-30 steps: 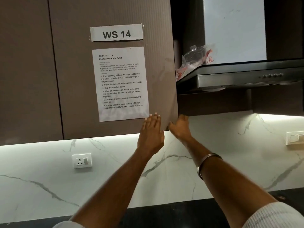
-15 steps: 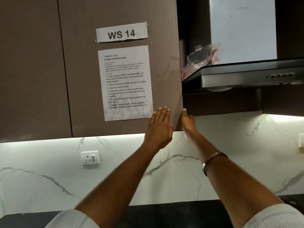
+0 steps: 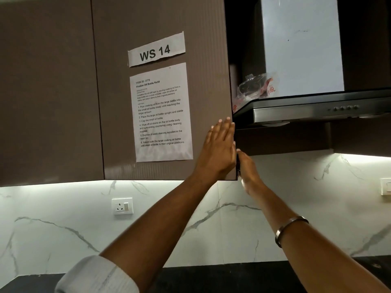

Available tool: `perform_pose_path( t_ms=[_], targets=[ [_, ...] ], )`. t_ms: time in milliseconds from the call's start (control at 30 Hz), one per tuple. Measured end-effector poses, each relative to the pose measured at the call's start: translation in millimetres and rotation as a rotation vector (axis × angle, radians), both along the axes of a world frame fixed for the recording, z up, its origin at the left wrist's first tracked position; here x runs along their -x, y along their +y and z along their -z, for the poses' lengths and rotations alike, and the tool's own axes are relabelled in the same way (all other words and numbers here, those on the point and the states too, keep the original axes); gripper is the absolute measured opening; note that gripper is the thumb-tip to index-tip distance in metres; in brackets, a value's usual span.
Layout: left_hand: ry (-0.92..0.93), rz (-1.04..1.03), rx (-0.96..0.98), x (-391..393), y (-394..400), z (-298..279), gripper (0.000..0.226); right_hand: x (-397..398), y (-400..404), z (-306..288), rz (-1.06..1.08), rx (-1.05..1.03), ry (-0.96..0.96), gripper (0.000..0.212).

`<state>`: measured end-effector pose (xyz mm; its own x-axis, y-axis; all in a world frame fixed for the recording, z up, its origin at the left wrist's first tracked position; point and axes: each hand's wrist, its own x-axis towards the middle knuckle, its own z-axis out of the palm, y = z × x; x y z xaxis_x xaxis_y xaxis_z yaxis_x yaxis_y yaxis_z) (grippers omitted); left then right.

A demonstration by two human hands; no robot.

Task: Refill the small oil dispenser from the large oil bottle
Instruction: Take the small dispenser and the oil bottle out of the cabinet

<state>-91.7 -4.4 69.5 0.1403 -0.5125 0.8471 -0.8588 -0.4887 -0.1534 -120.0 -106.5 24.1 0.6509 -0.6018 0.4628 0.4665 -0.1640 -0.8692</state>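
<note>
Neither the oil dispenser nor the large oil bottle is in view. A brown upper cabinet door fills the middle of the view, with a "WS 14" label and a printed task sheet taped on it. My left hand lies flat on the door's front near its lower right corner, holding nothing. My right hand is just past the door's right edge, its fingers hooked around that edge and partly hidden.
A steel range hood juts out to the right, with a crumpled plastic bag on top. Below are a marble backsplash with a wall socket, a switch at far right, and a dark countertop.
Both hands have moved up along the door's right edge. My left palm now rests higher on the door and my right fingers have slipped behind the edge.
</note>
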Motion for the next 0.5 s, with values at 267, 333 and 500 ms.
perform_pose_path(
  t_ms=[267, 333, 500],
  targets=[
    [-0.115, -0.042, 0.011, 43, 23, -38, 0.059, 32, 26, -4, -0.218, 0.017, 0.001, 0.023],
    [-0.138, -0.066, 0.001, 54, 27, -44, 0.058, 38, 40, -7, -0.273, 0.027, 0.004, 0.024],
    [-0.189, -0.170, 0.007, 79, 34, -52, 0.057, 57, 85, -11, -0.316, -0.103, 0.026, 0.027]
  ],
)
